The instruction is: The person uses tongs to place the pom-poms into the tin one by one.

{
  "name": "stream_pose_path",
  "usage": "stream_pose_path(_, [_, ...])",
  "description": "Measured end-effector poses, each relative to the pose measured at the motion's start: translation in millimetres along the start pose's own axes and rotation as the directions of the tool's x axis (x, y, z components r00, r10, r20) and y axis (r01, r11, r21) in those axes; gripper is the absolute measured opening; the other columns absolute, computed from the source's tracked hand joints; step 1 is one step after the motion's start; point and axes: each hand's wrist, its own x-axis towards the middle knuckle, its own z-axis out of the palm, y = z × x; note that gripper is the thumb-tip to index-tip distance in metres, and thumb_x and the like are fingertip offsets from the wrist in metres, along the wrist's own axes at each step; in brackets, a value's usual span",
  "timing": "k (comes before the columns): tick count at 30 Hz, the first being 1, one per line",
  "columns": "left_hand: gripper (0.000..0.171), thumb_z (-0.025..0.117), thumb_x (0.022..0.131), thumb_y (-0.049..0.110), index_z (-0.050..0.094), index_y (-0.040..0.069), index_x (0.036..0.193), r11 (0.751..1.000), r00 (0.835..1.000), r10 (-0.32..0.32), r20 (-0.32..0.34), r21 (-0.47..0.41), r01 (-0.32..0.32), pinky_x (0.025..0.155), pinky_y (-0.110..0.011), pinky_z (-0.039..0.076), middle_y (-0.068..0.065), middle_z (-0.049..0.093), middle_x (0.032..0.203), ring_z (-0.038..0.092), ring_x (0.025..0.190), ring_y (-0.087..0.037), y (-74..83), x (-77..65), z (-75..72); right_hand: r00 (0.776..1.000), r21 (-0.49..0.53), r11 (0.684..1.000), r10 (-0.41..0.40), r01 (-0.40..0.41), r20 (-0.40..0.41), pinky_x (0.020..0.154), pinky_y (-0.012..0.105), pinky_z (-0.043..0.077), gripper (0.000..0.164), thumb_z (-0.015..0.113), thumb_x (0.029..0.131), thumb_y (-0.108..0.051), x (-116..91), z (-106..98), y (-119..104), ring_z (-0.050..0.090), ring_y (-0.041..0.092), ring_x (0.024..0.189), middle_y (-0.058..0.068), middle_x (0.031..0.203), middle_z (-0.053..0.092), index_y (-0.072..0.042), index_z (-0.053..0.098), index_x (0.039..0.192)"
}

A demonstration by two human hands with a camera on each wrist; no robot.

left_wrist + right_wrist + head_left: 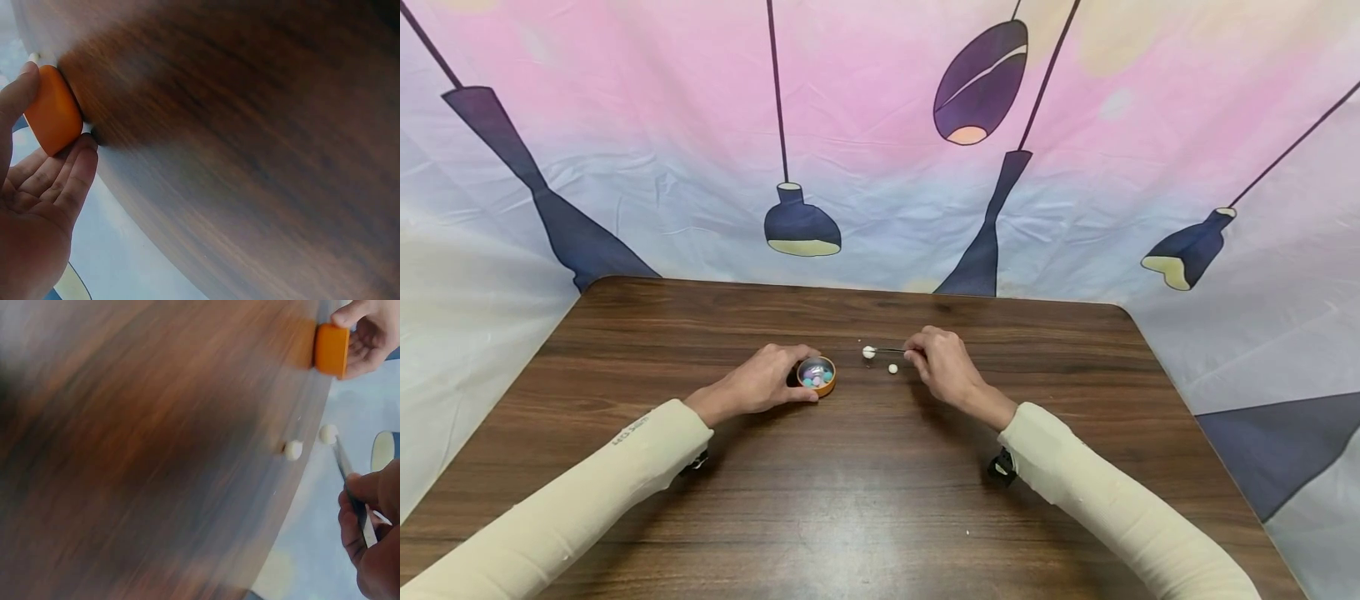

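Note:
A small round orange container (817, 390) stands on the table toward the far side, with several pastel balls (817, 379) inside. My left hand (767, 379) holds it from the left, thumb on the near side and fingers on the far side. In the right wrist view, slim metal tweezers (342, 461) are pinched between the thumb and fingers of my right hand (375, 519). At their tips is a small white ball (868, 352), raised above the tabletop. Another white ball (892, 368) lies on the table, between the container and my right hand (943, 362).
The dark wood table (820, 500) ends at a rounded back edge, close beyond both hands. A cloth backdrop (880, 150) printed with hanging lamps surrounds its back and sides. A tiny white speck (967, 532) lies near the front right.

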Motion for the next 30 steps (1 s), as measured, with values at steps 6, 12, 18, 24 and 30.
stream_pose_path(6, [0.057,0.082,0.081,0.026,0.059,-0.003,0.125,1.0,1.0,0.01,-0.008,0.005,-0.01,0.081,-0.04,0.057,-0.016,0.071,0.109,0.07,0.096,-0.025,0.2,1.0,-0.4,0.998,0.093,0.994,-0.056,0.058,-0.019,0.068,0.03,0.054,0.01,0.066,0.094,-0.008,0,4,-21,0.063,0.014,0.075,0.005,0.086,0.07,-0.004,0.075,0.094])
stream_pose_path(12, [0.058,0.081,0.082,0.028,0.059,-0.003,0.126,1.0,1.0,0.003,-0.001,0.011,-0.003,0.08,-0.039,0.057,-0.015,0.071,0.11,0.07,0.096,-0.024,1.5,1.7,-1.0,0.997,0.12,0.99,-0.078,0.077,0.002,0.073,0.03,0.055,0.01,0.066,0.094,-0.01,0,12,-34,0.066,0.015,0.081,0.004,0.09,0.07,-0.006,0.075,0.095])
stream_pose_path(18, [0.058,0.081,0.082,0.028,0.058,-0.001,0.127,1.0,1.0,-0.003,0.007,0.005,0.003,0.082,-0.04,0.056,-0.014,0.071,0.112,0.069,0.098,-0.023,2.7,1.8,-1.5,0.997,0.15,0.987,-0.07,0.064,0.036,0.069,0.028,0.054,0.01,0.067,0.094,-0.01,-2,21,-35,0.065,0.014,0.079,0.004,0.091,0.07,-0.005,0.076,0.096])
stream_pose_path(24, [0.058,0.081,0.082,0.028,0.059,-0.001,0.126,1.0,1.0,0.0,0.004,0.002,0.0,0.082,-0.04,0.057,-0.015,0.071,0.111,0.07,0.098,-0.024,1.9,1.7,-0.2,0.998,0.157,0.987,-0.048,0.042,0.035,0.071,0.031,0.055,0.011,0.069,0.092,-0.01,-2,15,-35,0.067,0.016,0.081,0.005,0.091,0.071,-0.004,0.076,0.098])
stream_pose_path(30, [0.058,0.081,0.082,0.028,0.059,-0.002,0.126,1.0,1.0,0.001,0.002,0.001,-0.001,0.08,-0.039,0.057,-0.015,0.071,0.11,0.07,0.096,-0.023,1.6,0.9,-0.6,1.0,0.154,0.988,-0.013,0.009,0.026,0.067,0.028,0.053,0.011,0.069,0.092,-0.011,-4,6,-25,0.065,0.014,0.077,0.003,0.089,0.07,-0.006,0.077,0.097])
